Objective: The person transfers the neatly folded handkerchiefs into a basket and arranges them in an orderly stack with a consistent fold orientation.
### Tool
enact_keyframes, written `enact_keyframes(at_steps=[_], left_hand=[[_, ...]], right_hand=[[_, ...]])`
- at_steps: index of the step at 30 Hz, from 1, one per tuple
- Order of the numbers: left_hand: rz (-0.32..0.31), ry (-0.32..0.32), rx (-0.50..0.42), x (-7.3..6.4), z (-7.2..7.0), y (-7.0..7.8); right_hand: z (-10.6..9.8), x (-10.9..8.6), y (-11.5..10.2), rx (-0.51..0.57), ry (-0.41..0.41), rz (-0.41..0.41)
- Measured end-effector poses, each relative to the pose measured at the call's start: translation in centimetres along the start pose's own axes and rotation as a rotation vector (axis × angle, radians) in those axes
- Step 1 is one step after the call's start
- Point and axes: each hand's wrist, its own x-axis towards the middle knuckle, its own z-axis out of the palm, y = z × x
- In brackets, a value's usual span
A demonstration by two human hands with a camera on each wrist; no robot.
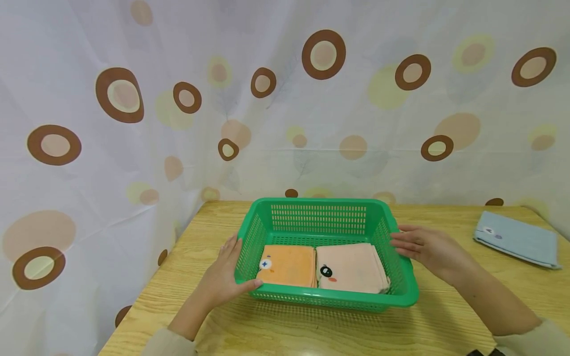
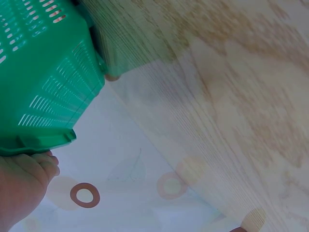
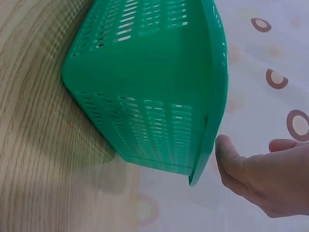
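A green plastic basket (image 1: 318,291) stands on the wooden table, its slotted walls showing in all three views. Inside lie two folded towels side by side: an orange towel (image 1: 289,267) on the left and a pale pink towel (image 1: 354,269), each with a small face pattern. My left hand (image 1: 222,277) holds the basket's near left corner, thumb over the front rim and fingers along the left side. On the opposite side, my right hand (image 1: 427,247) has its extended fingertips at the right rim. Its fingers look nearly straight in the right wrist view.
A folded light blue towel (image 1: 516,240) lies on the table at the far right, apart from the basket. Behind and to the left hangs a white curtain (image 1: 285,113) with brown ring patterns. The wooden table (image 1: 276,331) extends in front of the basket.
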Motion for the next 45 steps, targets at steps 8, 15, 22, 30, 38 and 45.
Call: enact_keyframes(at_steps=[8, 15, 22, 30, 38, 45], left_hand=[[0.0, -0.002, -0.001, -0.1, -0.1, 0.1], [0.001, -0.003, -0.003, -0.1, -0.1, 0.1], [0.0, -0.003, -0.004, 0.0, 0.0, 0.0], [0.002, -0.007, -0.01, -0.1, 0.1, 0.0], [0.003, 0.001, -0.005, -0.1, 0.2, 0.0], [0.002, -0.002, -0.009, -0.1, 0.1, 0.0]], right_hand=[[-1.5, -0.2, 0.3, 0.11, 0.006, -0.008], [-2.8, -0.5, 0.7, 0.134, 0.003, -0.011], [-3.9, -0.6, 1.4, 0.184, 0.02, -0.006], [-5.4, -0.8, 2.3, 0.238, 0.047, 0.002], [-6.8, -1.2, 3.0, 0.338, 0.077, 0.006], [-8.1, -1.5, 3.5, 0.352, 0.116, 0.025]])
